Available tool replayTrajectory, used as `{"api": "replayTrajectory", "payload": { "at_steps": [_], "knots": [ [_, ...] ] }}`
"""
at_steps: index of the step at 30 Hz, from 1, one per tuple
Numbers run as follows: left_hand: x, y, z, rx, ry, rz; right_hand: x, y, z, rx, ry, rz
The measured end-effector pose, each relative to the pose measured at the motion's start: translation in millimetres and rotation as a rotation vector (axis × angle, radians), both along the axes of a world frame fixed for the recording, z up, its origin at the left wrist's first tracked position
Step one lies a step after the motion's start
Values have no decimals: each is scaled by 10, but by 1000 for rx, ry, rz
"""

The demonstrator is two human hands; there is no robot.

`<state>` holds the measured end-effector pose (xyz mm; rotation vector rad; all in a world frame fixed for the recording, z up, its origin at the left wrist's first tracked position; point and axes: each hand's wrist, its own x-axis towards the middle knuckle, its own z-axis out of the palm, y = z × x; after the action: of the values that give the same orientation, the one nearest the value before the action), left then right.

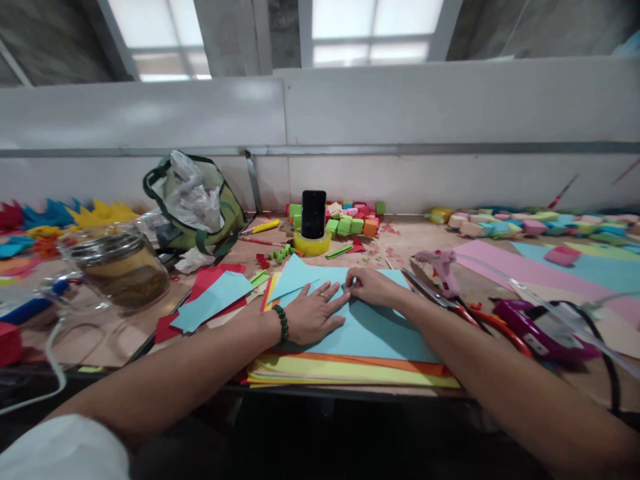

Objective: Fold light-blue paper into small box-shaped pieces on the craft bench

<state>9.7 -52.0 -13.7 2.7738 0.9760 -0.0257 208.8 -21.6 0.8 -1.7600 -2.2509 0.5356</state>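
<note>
My left hand (320, 313) lies flat with fingers spread on a sheet of light blue paper (390, 333), a ring on one finger and a dark green bead bracelet (281, 325) at the wrist. Just right of its fingertips, my right hand (373, 287) rests on the same sheet with its fingers pinched together. What they hold, if anything, is too small to make out. A folded blue corner (293, 277) stands up beyond my left hand. Beneath the blue sheet is a stack of coloured paper (350, 371), orange and yellow-green at the front edge.
Scissors (430, 291), a pink glue gun (443, 267) and a purple device (540, 330) lie at right. Cut blue paper (215, 300) is at left, near a glass jar (120, 267) and green bag (220, 207). Behind stand a phone (313, 213) on a tape roll (313, 244) and paper cubes (350, 223).
</note>
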Motion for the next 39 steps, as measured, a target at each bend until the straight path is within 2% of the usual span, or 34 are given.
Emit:
{"api": "replayTrajectory", "payload": {
  "at_steps": [6, 9, 15, 18, 23, 27, 33, 39],
  "knots": [
    [-41, -78, 37, 130, -47, -93, 15, 62, 61, -14, -53, 25],
    [-120, -222, 102, 107, -63, -114, 27, 68, 63, -9, -70, 29],
    [-240, -551, 172, 80, -106, 17, 47, 143, 41, -32, -105, 39],
    [-226, -690, 106, 126, -125, 112, 6, 164, 78, -49, -144, 42],
    [-195, -820, -11, 185, -250, 188, -193, 92, 202, -46, -168, 106],
    [-196, -807, 23, 155, -260, 188, -392, 109, 288, -201, -158, 170],
    [-165, -760, 79, 163, -223, 221, -524, 324, 320, -467, -178, 155],
    [-125, -735, 139, 139, -236, 242, -554, 370, 367, -560, -174, 132]
  ]
}}
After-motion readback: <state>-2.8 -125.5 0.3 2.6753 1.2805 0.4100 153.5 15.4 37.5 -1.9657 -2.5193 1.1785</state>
